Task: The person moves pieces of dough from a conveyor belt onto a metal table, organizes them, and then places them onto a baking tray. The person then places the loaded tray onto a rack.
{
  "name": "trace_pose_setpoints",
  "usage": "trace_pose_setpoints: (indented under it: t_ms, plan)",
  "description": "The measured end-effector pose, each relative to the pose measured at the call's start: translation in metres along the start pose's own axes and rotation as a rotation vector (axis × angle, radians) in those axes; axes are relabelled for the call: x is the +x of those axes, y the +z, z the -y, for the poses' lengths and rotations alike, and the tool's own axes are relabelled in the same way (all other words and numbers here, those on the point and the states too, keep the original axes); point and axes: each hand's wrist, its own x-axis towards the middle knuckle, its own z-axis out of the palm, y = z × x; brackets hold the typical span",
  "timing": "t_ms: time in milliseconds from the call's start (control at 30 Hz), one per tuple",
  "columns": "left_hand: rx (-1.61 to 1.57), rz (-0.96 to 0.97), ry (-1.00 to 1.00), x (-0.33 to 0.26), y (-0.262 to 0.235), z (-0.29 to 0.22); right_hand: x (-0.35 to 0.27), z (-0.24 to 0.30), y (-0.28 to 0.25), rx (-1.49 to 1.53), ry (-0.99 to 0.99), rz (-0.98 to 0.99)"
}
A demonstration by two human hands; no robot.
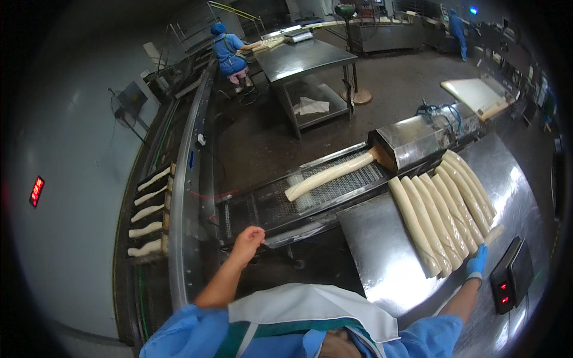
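Note:
My left hand (248,243), bare, hovers beside the near edge of the mesh conveyor (262,209); its fingers are curled together and nothing shows in them. My right hand (477,262), in a blue glove, is at the near end of a row of long pale dough rolls (427,221) on the steel table (394,280). A short dough piece (494,234) sticks out from its fingertips, and the fingers seem closed on it, partly hidden. Another long dough roll (331,175) lies on the conveyor, coming out of a steel machine housing (418,137).
A digital scale (511,275) stands right of my right hand. On the left, a line (185,238) carries dark pans with dough strips (146,230). Farther off are a steel table (304,59), a seated person (230,53) in blue, another person (458,33), and a white board (474,94).

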Motion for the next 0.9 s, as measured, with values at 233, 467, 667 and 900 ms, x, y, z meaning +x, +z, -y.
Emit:
trace_pose_setpoints:
  t_ms: [233, 467, 667, 900]
  plan:
    - [-0.107, -0.011, 0.119, 0.025, 0.001, 0.031, -0.087, 0.009, -0.024, -0.122, 0.086, -0.160]
    - [-0.131, 0.006, 0.157, 0.038, -0.024, 0.061, -0.196, 0.012, -0.107, 0.280, 0.753, 0.083]
    - [-0.048, 0.006, 0.070, 0.048, -0.042, 0.065, -0.259, 0.080, -0.110, 0.368, 0.609, -0.150]
    - [0.194, 0.097, 0.048, 0.076, -0.042, 0.040, -0.376, 0.088, -0.124, 0.302, 0.743, -0.220]
